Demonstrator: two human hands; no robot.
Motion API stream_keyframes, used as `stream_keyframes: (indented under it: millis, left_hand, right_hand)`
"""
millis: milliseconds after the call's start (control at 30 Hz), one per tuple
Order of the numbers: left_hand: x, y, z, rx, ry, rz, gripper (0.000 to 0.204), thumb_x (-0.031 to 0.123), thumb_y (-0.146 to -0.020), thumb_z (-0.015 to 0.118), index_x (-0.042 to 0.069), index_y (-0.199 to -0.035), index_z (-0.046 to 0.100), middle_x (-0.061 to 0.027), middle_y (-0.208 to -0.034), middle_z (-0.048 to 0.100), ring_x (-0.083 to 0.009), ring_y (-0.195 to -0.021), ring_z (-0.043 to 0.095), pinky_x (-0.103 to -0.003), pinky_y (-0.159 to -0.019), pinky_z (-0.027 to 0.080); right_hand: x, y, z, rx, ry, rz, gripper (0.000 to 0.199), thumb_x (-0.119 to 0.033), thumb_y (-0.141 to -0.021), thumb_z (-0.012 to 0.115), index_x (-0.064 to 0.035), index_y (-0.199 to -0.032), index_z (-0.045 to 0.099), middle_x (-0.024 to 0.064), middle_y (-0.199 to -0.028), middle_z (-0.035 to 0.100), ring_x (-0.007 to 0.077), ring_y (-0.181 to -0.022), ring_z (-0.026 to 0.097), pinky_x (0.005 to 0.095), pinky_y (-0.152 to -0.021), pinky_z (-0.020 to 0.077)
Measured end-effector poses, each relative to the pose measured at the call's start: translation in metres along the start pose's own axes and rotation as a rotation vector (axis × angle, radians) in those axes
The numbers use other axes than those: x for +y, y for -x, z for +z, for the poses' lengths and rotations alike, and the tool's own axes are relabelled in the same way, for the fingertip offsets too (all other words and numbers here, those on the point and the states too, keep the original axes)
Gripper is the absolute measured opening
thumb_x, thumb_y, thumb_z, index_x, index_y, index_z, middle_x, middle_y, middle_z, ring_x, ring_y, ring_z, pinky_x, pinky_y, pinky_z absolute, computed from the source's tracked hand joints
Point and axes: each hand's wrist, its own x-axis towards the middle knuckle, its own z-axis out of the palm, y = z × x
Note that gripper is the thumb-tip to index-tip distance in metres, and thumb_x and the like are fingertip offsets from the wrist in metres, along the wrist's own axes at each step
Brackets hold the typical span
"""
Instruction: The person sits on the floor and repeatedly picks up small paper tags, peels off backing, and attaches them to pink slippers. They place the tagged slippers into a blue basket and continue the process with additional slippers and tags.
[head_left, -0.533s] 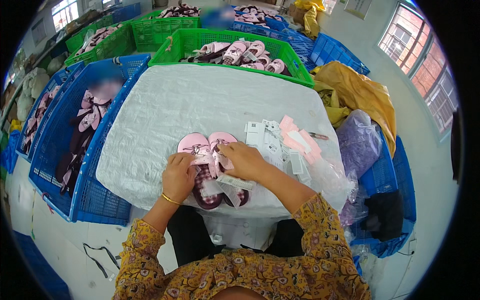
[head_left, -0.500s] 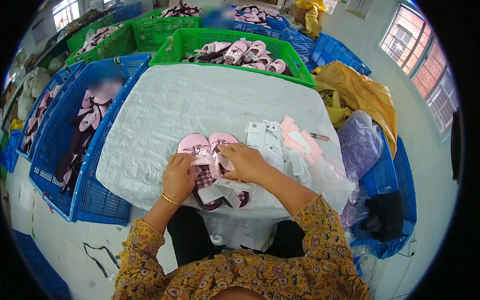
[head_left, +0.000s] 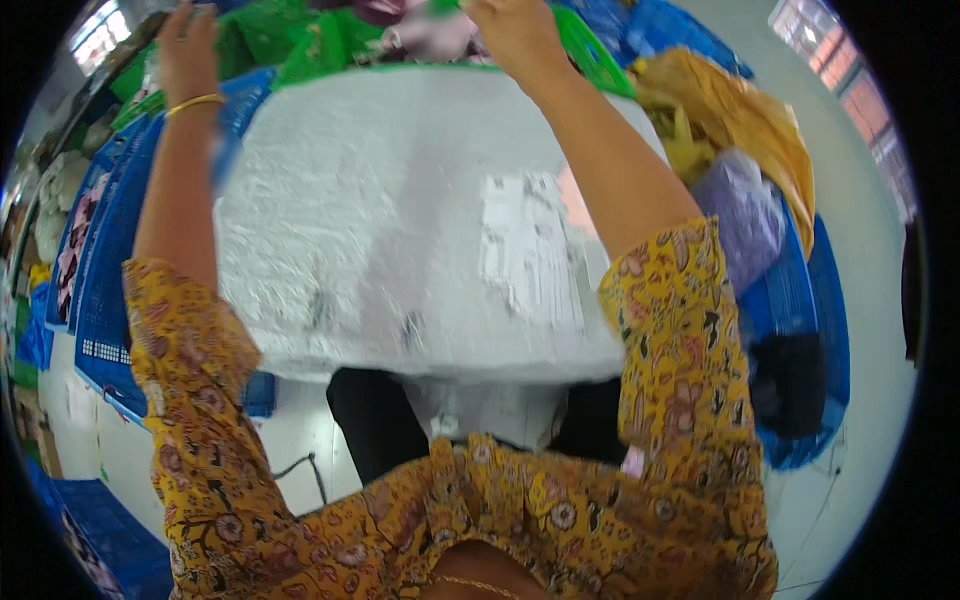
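Both my arms are stretched far forward over the white-covered table (head_left: 330,150). At the upper left, my left hand (head_left: 190,50) is raised over the crates, its fingers extended, with nothing seen in it. My right hand (head_left: 520,38) reaches over the far table edge beside the green crate (head_left: 595,60); its fingertips run out at the top of the picture, so its grip is hidden. Blurred pink slippers (head_left: 430,38) lie next to it in that crate, with a dark maroon piece at the top edge.
White printed tags (head_left: 525,250) are spread on the table's right half, pink cards (head_left: 577,200) beside them, partly behind my right arm. Blue crates (head_left: 100,320) line the left. On the right are yellow sacking (head_left: 740,110), a purple bag (head_left: 740,215) and a black cloth (head_left: 788,385).
The pair of pink slippers with tags is gone from the table in front of me. Both hands have moved forward and apart, the left one out to the far left. The view has shifted.
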Motion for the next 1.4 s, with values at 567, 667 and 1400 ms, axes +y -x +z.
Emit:
stream_keyframes:
  millis: [567, 667, 1400]
  left_hand:
    - [0.078, 0.381, -0.060, -0.825, -0.665, -0.102, 0.029, 0.021, -0.094, 0.059, 0.004, -0.117, 0.063, -0.0141, -0.120, 0.063, -0.0318, -0.112, 0.058, -0.038, -0.098, 0.044]
    - [0.070, 0.388, -0.058, -0.776, -0.748, -0.016, 0.026, 0.020, -0.094, 0.059, 0.005, -0.114, 0.065, -0.0131, -0.117, 0.065, -0.0305, -0.109, 0.060, -0.038, -0.095, 0.046]
    - [0.081, 0.390, -0.049, -0.800, -0.897, 0.008, 0.026, 0.012, -0.096, 0.053, 0.001, -0.118, 0.063, -0.0131, -0.119, 0.062, -0.0268, -0.108, 0.060, -0.035, -0.094, 0.047]
  right_hand:
    - [-0.120, 0.401, -0.246, 0.231, -0.188, 1.161, 0.025, -0.022, -0.096, 0.062, 0.0000, -0.107, 0.065, 0.0060, -0.088, 0.067, 0.0083, -0.069, 0.057, 0.0222, -0.064, 0.0468]
    - [-0.121, 0.465, -0.254, 0.282, -0.133, 1.300, 0.025, -0.022, -0.095, 0.063, 0.0002, -0.106, 0.065, 0.0054, -0.086, 0.067, 0.0081, -0.068, 0.057, 0.0215, -0.063, 0.0468]
    - [0.002, 0.712, -0.075, 0.561, -0.560, 2.497, 0.006, -0.003, -0.083, 0.061, -0.0074, -0.084, 0.057, 0.0084, -0.083, 0.057, 0.0249, -0.068, 0.054, 0.0456, -0.077, 0.0487]
